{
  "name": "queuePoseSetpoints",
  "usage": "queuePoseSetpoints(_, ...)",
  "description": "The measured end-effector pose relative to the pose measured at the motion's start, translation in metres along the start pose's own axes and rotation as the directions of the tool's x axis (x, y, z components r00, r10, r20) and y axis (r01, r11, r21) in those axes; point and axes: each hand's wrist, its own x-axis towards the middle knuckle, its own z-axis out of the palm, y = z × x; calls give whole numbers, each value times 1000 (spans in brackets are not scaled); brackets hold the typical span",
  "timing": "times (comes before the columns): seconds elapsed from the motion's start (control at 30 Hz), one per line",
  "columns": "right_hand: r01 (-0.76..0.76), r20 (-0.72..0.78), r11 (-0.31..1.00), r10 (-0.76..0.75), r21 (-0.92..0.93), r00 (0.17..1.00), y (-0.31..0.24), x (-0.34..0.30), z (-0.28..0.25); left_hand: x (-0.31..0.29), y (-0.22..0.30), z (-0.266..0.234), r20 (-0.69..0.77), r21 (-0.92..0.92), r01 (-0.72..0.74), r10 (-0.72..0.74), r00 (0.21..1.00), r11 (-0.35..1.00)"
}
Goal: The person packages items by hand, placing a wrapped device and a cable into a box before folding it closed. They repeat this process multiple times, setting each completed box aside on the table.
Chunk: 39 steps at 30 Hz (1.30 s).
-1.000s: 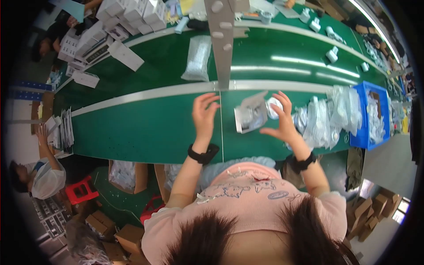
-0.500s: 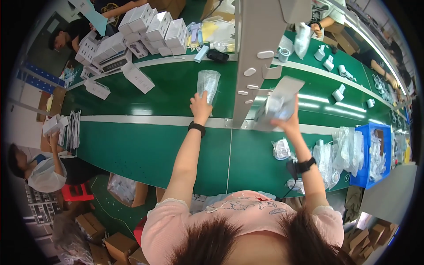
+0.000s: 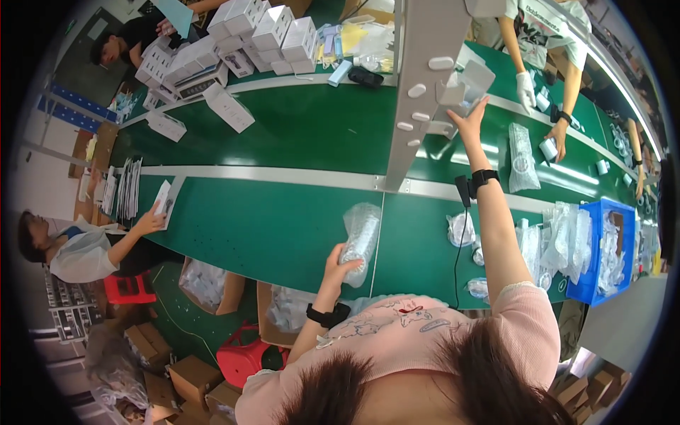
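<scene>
Close to my body, my left hand (image 3: 340,268) grips a clear bubble-wrap pouch (image 3: 362,237) with a pale item inside, held over the near green table. My right hand (image 3: 469,122) is stretched far forward beside the grey metal post. Its thumb and fingers are around the lower end of an open white box (image 3: 469,83) with pale flaps. The box's contents cannot be made out. Another bubble-wrap pouch (image 3: 523,157) lies on the green belt, right of my right forearm.
A grey post (image 3: 418,106) rises from the metal rail. Wrapped items and a blue bin (image 3: 602,283) are at the right. White boxes (image 3: 244,18) are stacked at the far left. Co-workers reach in at the far right and left. A red stool (image 3: 248,358) stands below.
My left hand has drawn a bubble-wrap pouch from the belt toward my body. My right hand has moved the open box farther away. Another pouch now shows on the belt at right.
</scene>
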Motion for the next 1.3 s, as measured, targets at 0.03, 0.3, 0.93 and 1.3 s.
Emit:
queuePoseSetpoints(0.03, -22, -36, 1000, 22, -21, 999, -1, -10, -3, -2, -1, 2, 55, -54, 24, -21, 998, 998)
queuePoseSetpoints(0.3, -819, 752, 259, 326, 512, 573, -126, -172, -63, -1, 19, 8, 490, -644, 283, 99, 866, 711)
queuePoseSetpoints(0.93, -972, 843, 62, 488, 227, 228, -150, -235, -3, 132, 125, -366, -491, 869, 172, 775, 397, 463)
queuePoseSetpoints(1.3, -983, 820, 18, 549, 180, 161, -143, -234, 48, 222, 153, -538, -531, 836, 474, 629, 568, 278)
